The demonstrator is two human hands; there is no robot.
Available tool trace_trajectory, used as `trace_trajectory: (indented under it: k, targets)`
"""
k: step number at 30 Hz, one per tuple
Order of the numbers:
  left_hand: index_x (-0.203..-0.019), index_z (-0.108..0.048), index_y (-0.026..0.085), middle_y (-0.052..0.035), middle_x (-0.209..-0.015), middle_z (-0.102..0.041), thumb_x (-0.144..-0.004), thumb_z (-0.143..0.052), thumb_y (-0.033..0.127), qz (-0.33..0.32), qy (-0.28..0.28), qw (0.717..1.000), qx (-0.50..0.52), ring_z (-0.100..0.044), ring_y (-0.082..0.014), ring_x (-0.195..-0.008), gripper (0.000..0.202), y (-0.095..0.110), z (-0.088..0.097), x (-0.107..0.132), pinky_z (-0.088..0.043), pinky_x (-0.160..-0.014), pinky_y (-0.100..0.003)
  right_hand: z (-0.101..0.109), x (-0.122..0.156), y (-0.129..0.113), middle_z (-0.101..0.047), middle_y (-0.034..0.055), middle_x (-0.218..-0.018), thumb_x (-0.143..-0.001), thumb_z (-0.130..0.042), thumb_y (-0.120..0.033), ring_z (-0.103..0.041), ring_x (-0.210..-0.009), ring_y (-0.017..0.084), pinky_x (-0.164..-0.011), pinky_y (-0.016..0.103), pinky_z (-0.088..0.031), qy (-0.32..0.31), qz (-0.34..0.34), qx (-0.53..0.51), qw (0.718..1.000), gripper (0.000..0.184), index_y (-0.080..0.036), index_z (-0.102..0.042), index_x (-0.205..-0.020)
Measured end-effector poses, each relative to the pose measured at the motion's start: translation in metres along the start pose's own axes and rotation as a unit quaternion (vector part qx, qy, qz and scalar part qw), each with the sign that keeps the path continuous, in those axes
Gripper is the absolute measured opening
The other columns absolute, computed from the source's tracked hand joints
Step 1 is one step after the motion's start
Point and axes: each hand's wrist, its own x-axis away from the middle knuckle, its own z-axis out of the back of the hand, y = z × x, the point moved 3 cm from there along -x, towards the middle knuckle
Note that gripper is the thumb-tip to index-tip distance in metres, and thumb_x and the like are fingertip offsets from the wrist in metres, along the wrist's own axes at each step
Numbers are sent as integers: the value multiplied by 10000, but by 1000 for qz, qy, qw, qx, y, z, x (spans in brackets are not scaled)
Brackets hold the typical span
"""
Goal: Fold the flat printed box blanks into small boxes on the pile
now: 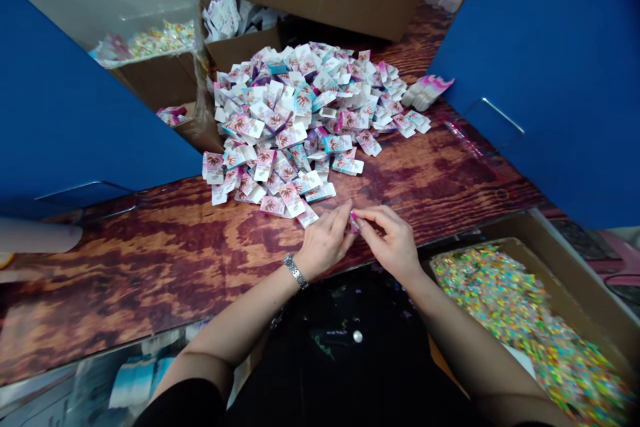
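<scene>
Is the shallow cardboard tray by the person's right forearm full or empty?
Full: the cardboard tray holds small multicoloured pieces that cover its floor up to its walls.

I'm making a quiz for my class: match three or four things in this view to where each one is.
Things:
1. Silver metal-link watch
2. Heap of pink-and-white printed cards
3. Multicoloured small pieces
4. Small pink card

Places:
A. Shallow cardboard tray
B. Between left hand and right hand
C. Left wrist
D. Brown wood-grain tabletop

Pairs: 1-C, 2-D, 3-A, 4-B
</scene>
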Motion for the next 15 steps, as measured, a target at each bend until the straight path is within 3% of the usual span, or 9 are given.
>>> trace_trajectory:
  k: [6,11,13,15]
  targets:
    - [-1471,-178,88,-181,-1151,-619,-937,-439,290,2,-22,999,-41,-625,-258,-1030,627,3,-1,-1,-549,-833,-371,-3,4,-3,-683,54,-1013,-925,-514,-194,-651,-949,188,-858,333,-543,19,37,36,998,232,-246,-664,-1095]
    - [-1470,-160,56,-180,-1117,-621,-936,-411,271,9,-30,999,-37,-622,-258,-994,629,4,1,-3,-550,-803,-371,-10,12,-6,-679,90,-1154,-910,-500,-107,-626,-1072,219,-952,395,-500,37,132,85,987,340,-210,-602,-1218]
    - [-1462,-183,52,-177,-1103,-624,-937,-410,271,10,-29,999,-28,-619,-254,-987,613,4,2,-3,-547,-799,-364,-10,13,-6,-679,87,-1156,-910,-503,-111,-627,-1076,216,-952,390,-503,33,129,75,988,337,-212,-603,-1215]
    - [-1457,-201,59,-174,-1107,-622,-939,-417,282,10,-25,999,-20,-615,-250,-988,603,3,4,-3,-541,-810,-361,-9,12,-5,-687,68,-1129,-919,-513,-156,-640,-1045,207,-928,372,-519,33,79,44,995,298,-235,-615,-1188]
